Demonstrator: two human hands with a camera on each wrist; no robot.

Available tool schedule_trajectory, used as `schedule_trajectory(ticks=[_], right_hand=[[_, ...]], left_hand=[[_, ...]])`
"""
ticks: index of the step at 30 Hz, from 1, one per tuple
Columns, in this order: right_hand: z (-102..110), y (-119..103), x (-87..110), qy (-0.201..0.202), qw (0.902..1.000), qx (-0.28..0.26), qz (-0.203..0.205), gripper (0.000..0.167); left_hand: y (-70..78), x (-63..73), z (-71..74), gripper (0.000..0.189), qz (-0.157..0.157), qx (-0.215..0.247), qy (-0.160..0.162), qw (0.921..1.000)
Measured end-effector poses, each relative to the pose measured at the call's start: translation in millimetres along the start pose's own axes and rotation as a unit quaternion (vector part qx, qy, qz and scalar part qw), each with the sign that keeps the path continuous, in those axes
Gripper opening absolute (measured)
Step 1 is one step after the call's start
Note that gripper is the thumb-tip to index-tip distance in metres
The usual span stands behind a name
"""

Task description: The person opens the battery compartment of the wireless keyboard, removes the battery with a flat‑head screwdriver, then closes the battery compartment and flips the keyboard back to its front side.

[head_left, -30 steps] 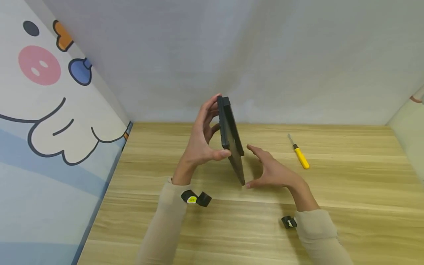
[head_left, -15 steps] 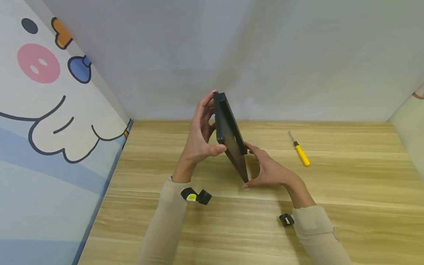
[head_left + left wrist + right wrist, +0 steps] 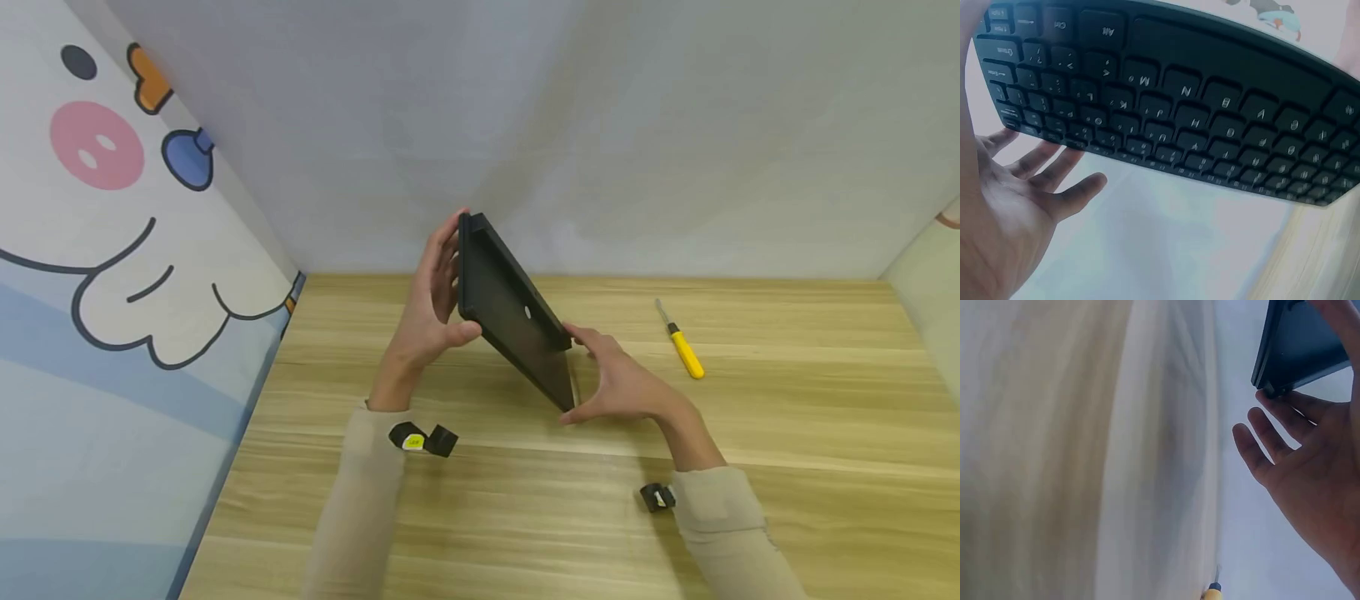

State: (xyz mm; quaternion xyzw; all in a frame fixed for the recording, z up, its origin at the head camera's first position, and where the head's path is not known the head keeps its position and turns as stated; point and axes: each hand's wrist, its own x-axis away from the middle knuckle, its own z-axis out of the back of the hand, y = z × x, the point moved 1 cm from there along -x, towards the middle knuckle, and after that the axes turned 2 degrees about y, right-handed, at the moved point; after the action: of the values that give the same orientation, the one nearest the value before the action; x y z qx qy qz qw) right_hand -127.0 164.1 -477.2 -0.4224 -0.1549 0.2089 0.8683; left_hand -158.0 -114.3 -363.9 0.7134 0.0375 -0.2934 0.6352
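Observation:
A black keyboard (image 3: 510,333) is held tilted above the wooden table, its smooth underside showing in the head view. In the left wrist view the keys of the keyboard (image 3: 1172,119) show upside down. My left hand (image 3: 420,321) grips the upper left end, thumb at the near edge and fingers at the far edge. At the lower right end my right hand (image 3: 622,383) holds the keyboard across its width between thumb and fingertips. Only a corner of the keyboard (image 3: 1310,347) shows in the right wrist view, with fingertips of the right hand (image 3: 1316,462) touching it.
A screwdriver (image 3: 686,352) with a yellow handle lies on the wooden table (image 3: 525,517) to the right of the hands. A pale wall (image 3: 637,167) rises behind the table. On the left stands a panel with a cartoon print (image 3: 97,242).
My right hand has come into contact with the keyboard's lower end. The keyboard has tilted, its upper end moving left with my left hand, so more of its underside shows.

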Motion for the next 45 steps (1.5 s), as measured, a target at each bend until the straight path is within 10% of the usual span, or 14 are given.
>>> schedule_trajectory(ticks=[13,30,45], right_hand=[[19,1,4.7,0.012,0.9991,0.039,-0.014,0.135],[44,-2,1.8,0.021,0.9965,0.080,-0.006,0.133],[49,-6,-6.5,0.031,0.9916,0.125,-0.001,0.130]], left_hand=[[11.0,13.9,45.2,0.124,0.029,-0.053,-0.072,0.9956],[15.9,33.9,81.9,0.115,0.070,-0.167,-0.075,0.9806],[-6.3,54.9,102.6,0.126,0.179,-0.332,-0.084,0.9225]])
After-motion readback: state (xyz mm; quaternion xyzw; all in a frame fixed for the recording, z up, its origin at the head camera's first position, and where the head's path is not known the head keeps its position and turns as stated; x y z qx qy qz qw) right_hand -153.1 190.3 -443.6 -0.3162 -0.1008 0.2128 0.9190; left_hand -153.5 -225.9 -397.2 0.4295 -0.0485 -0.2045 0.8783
